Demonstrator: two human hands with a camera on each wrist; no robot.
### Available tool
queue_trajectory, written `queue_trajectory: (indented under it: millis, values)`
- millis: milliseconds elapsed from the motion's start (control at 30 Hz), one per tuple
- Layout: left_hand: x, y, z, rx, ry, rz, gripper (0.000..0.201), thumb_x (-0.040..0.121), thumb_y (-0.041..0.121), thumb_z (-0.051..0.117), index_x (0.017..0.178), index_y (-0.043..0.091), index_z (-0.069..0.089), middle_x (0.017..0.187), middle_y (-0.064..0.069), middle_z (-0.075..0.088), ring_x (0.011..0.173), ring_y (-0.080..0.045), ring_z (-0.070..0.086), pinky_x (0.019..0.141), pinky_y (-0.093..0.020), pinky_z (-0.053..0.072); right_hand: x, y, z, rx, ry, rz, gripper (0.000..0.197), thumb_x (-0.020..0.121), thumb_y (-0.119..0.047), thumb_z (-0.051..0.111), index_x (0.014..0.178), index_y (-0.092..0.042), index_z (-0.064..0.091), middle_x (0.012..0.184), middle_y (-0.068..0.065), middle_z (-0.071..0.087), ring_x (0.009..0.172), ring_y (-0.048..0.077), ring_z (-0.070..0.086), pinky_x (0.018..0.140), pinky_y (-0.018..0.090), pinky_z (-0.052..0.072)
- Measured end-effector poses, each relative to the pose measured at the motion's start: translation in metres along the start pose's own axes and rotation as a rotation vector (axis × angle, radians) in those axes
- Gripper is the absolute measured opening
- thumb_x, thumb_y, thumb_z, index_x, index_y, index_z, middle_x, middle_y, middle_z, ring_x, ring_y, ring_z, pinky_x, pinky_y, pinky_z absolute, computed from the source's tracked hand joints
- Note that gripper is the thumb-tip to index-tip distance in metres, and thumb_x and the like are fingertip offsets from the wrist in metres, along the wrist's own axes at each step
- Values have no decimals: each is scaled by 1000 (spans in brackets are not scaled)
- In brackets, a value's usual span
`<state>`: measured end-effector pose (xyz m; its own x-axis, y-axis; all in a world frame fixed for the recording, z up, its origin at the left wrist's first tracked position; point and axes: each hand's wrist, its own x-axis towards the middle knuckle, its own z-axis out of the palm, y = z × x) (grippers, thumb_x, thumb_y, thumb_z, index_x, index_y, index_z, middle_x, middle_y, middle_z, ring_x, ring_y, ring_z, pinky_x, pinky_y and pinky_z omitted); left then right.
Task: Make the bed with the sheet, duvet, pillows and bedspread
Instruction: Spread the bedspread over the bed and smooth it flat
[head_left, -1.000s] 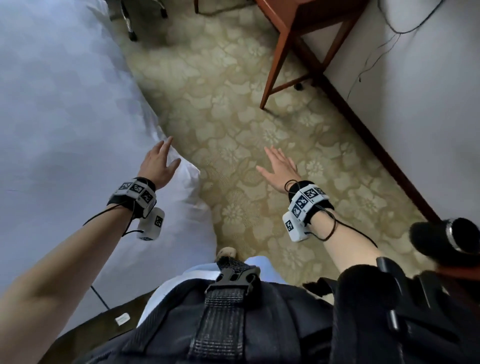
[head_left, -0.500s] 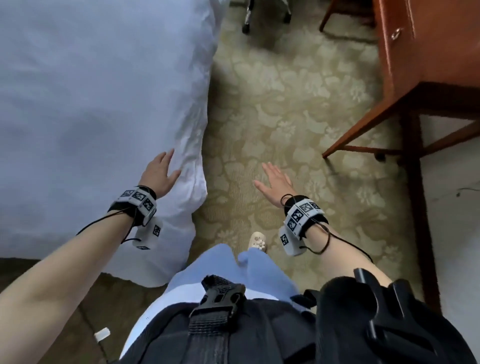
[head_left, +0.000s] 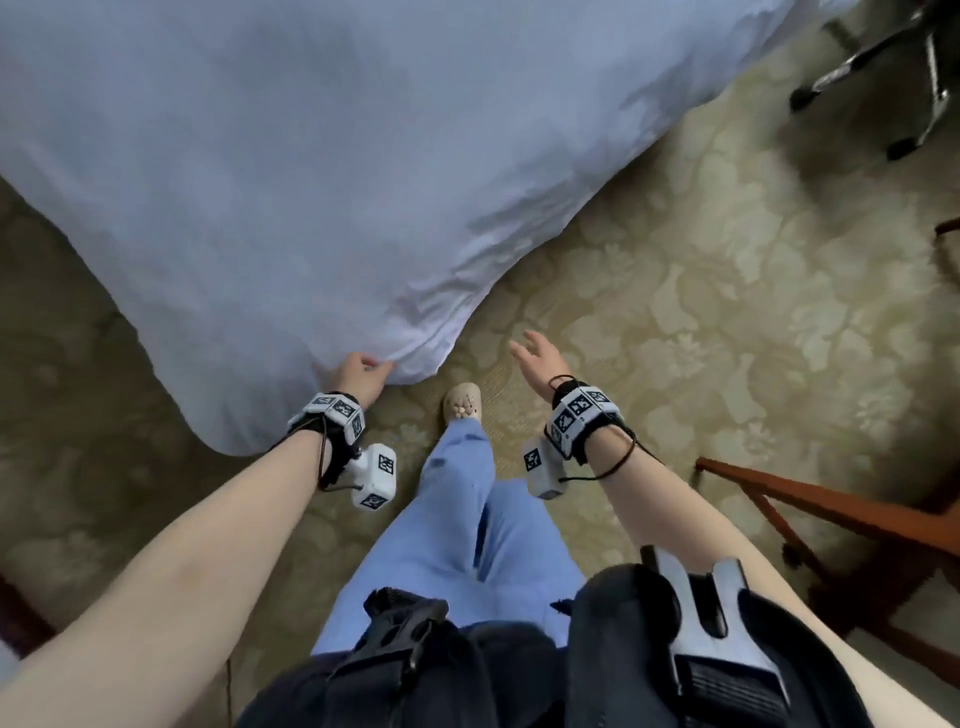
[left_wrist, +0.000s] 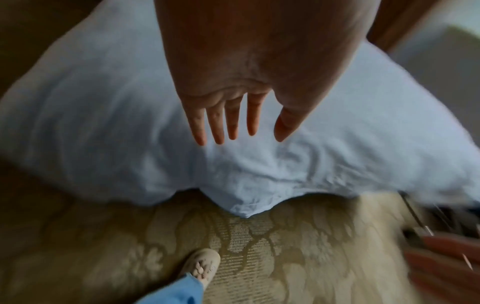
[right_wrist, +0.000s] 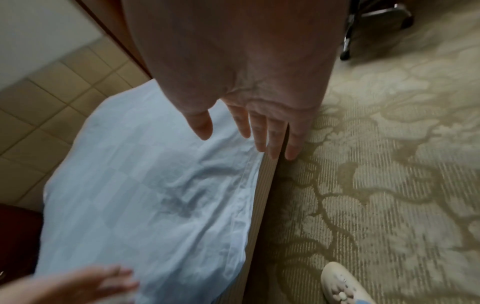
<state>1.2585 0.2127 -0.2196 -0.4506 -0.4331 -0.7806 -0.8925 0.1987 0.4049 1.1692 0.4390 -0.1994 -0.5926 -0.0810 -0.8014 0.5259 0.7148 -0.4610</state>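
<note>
A white duvet (head_left: 311, 182) covers the bed, and its corner (head_left: 415, 364) hangs down toward the carpet. My left hand (head_left: 361, 371) is at that corner. In the left wrist view the left hand (left_wrist: 241, 131) has straight, spread fingers just over the rumpled duvet (left_wrist: 103, 123), above the corner tip (left_wrist: 244, 211), and holds nothing. My right hand (head_left: 532, 353) hovers open over the carpet just right of the corner. In the right wrist view the right hand (right_wrist: 244, 139) reaches flat along the duvet's (right_wrist: 130, 185) edge.
Patterned beige carpet (head_left: 727, 312) surrounds the bed corner. My foot in a beige shoe (head_left: 462, 408) stands just below the duvet corner. A wooden desk frame (head_left: 831, 509) is at the right, and a chair's wheeled base (head_left: 883, 78) is at the top right.
The view has swung round to face the bed corner. My left hand has dropped from the duvet's side to its hanging corner. My right hand has stayed open beside it.
</note>
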Motion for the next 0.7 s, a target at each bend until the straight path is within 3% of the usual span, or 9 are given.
queue_trajectory:
  millis: [67,133,200,333,400,467,567,633,700]
  values:
    - [19,-7,13,-265,7,-177,20,90,20,61,73,12,53,61,4,65,74,-26,52,63,-24,44,45,-4,5,155,-33,104,54,96,-34,49,143,-11,36,134,9,51,115,25,55,96,39,47]
    - [38,-17,27,-562,-27,-349,18,88,20,65,100,11,56,104,-8,60,96,-28,54,79,-32,47,87,-8,12,319,-81,205,39,97,-28,49,133,-16,43,105,5,56,80,17,57,67,29,49]
    - [59,-29,40,-854,-40,-488,52,82,19,71,128,8,48,132,-12,50,121,-31,49,99,-42,44,124,-11,26,374,-120,258,30,97,-19,50,126,-17,44,85,4,53,64,14,51,55,24,41]
    - [88,-56,67,-1143,-171,-592,76,52,56,85,106,9,61,108,-9,64,85,-21,62,76,-33,50,182,-7,62,332,-197,264,63,89,-11,63,142,-2,30,121,18,54,107,28,59,78,34,51]
    - [98,-61,82,-1311,-131,-581,75,41,57,88,90,6,60,99,-8,62,82,-18,59,76,-30,48,202,-5,73,354,-190,253,76,83,-12,70,144,0,27,134,20,49,120,30,54,96,39,50]
    - [110,-61,96,-1469,-73,-511,63,57,51,84,93,7,56,102,-7,61,93,-17,61,91,-31,50,218,-5,79,405,-214,254,77,83,-10,70,145,-1,26,133,14,52,118,23,56,97,39,50]
    - [122,-55,105,-1715,-96,-411,88,42,35,94,113,1,54,117,-16,65,111,-27,62,111,-39,38,243,-3,85,568,-419,284,31,92,-3,52,123,-5,49,93,-16,65,81,-12,62,81,23,52]
    - [122,-54,104,-1816,-133,-346,86,40,25,95,112,1,56,112,-14,70,105,-27,66,113,-39,34,253,-6,82,627,-594,226,14,78,-8,70,82,-17,59,58,-20,63,57,-8,60,78,23,48]
    - [116,-54,104,-1851,-120,-284,73,52,19,89,116,2,58,120,-14,65,116,-29,59,116,-40,28,252,-8,77,703,-683,171,36,41,-16,89,66,-14,63,56,-5,63,59,7,65,76,23,52]
